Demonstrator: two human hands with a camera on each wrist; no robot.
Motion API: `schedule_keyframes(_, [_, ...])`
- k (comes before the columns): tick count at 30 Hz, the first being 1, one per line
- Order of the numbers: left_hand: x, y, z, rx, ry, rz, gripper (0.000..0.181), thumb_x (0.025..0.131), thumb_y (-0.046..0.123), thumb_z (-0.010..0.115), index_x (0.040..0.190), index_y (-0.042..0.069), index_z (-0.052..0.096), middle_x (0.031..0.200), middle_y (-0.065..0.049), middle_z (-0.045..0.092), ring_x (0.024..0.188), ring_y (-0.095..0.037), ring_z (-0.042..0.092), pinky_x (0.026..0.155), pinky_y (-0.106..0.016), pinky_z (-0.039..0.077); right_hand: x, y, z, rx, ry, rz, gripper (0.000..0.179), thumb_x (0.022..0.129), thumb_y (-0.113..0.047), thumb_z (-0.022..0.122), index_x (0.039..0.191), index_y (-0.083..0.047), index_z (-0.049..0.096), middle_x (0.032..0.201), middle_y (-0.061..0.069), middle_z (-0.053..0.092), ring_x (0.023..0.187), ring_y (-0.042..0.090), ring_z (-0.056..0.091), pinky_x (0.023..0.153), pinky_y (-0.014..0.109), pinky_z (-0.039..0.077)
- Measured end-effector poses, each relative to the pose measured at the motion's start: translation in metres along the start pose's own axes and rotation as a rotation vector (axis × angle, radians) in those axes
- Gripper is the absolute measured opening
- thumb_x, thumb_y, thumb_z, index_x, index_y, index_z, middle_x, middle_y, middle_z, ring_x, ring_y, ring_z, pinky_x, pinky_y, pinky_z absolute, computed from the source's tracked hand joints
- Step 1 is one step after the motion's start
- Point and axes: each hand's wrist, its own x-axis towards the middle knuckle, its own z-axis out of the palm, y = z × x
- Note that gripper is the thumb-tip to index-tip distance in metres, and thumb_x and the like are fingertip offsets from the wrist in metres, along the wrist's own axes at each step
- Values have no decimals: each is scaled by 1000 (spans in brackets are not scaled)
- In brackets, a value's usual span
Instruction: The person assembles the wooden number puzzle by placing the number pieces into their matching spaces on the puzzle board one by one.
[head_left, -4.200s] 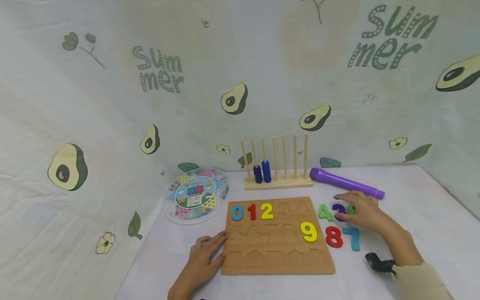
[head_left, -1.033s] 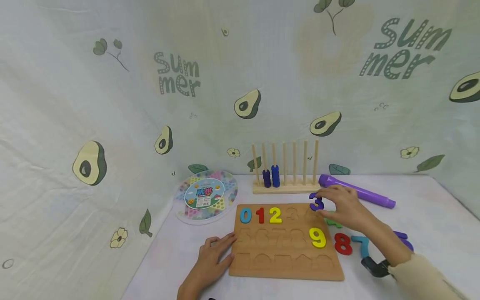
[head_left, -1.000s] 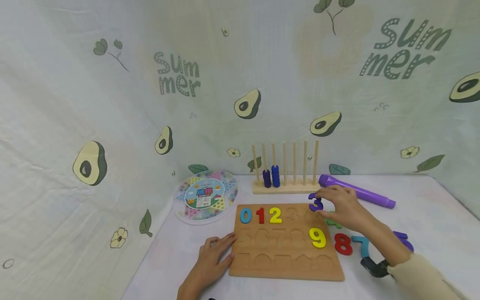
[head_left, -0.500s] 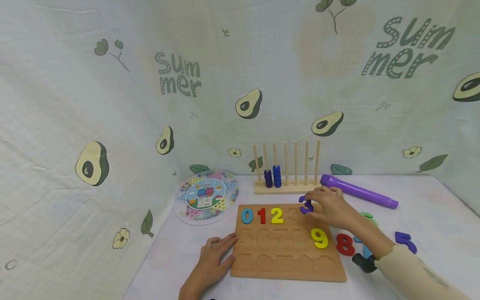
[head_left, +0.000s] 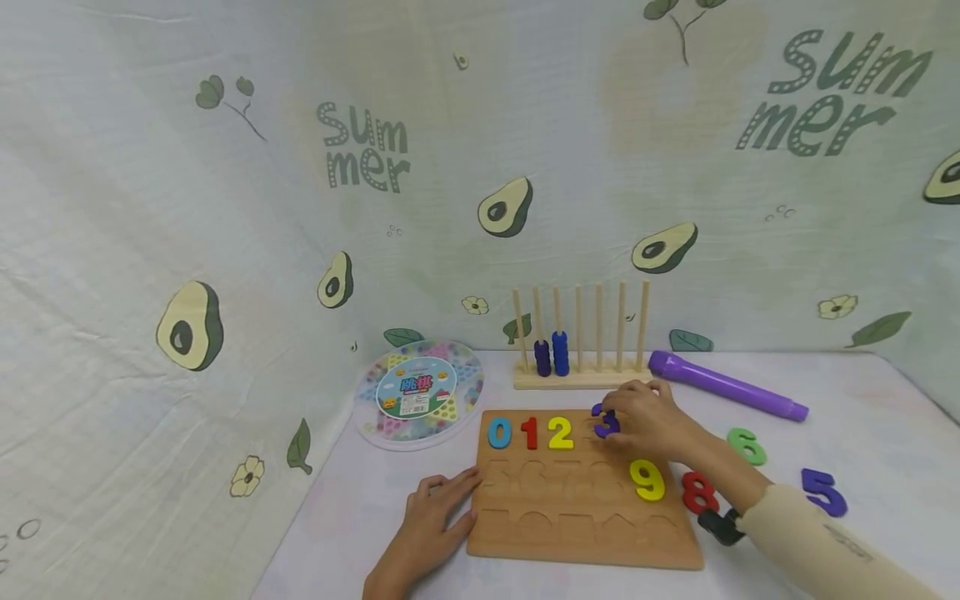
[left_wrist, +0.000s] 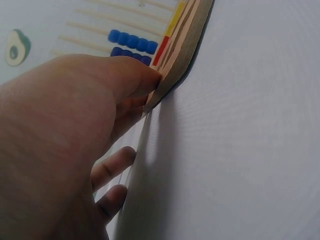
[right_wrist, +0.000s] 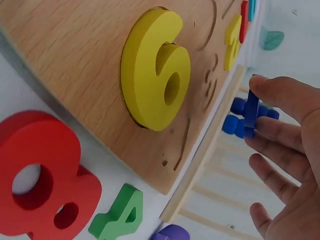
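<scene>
My right hand [head_left: 652, 422] pinches a purple number 3 [head_left: 604, 422] between thumb and fingers. In the right wrist view the 3 [right_wrist: 251, 112] appears edge-on, tilted above the wooden number board [head_left: 585, 546]. It overlaps the top row, just right of the yellow 2 [head_left: 560, 433]. Blue 0 [head_left: 499, 432], red 1 [head_left: 530, 433] and the 2 occupy that row's left recesses. A yellow 9 [head_left: 657, 487] lies at the right of the middle row. My left hand [head_left: 429, 521] touches the board's left edge with thumb and fingertips, the other fingers loosely extended.
Right of the board lie a red 8 [head_left: 699, 492], green 6 [head_left: 738, 442], purple 5 [head_left: 825, 492] and, in the right wrist view, a green 4 [right_wrist: 117, 210]. Behind stand a peg rack [head_left: 585, 381] with blue beads, a purple tube [head_left: 727, 387] and a round game box [head_left: 416, 392].
My right hand has picked up the purple 3 from the table and carried it left over the board, then lower toward the top row. My left hand stays at the board's edge.
</scene>
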Motion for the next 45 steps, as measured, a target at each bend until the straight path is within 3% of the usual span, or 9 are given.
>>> schedule_keyframes(13, [1,-1,2,0,-19,-21,49,100,36,58,147,25,53,152,9,47,121,-22,39,89,-46,32,12,-2,12,1,-54,-5,33,79,-31,86,104,-13,75,103,0,71,112,34,53,95,65,23])
schedule_keyframes(45, [3,-1,2,6,-33,-46,49,101,39,57,148,27,51,153,13,44,121,-21,38,90,-46,32,17,6,31,5,-102,17,32,82,-33,83,107,-13,75,108,3,72,113,36,54,94,69,25])
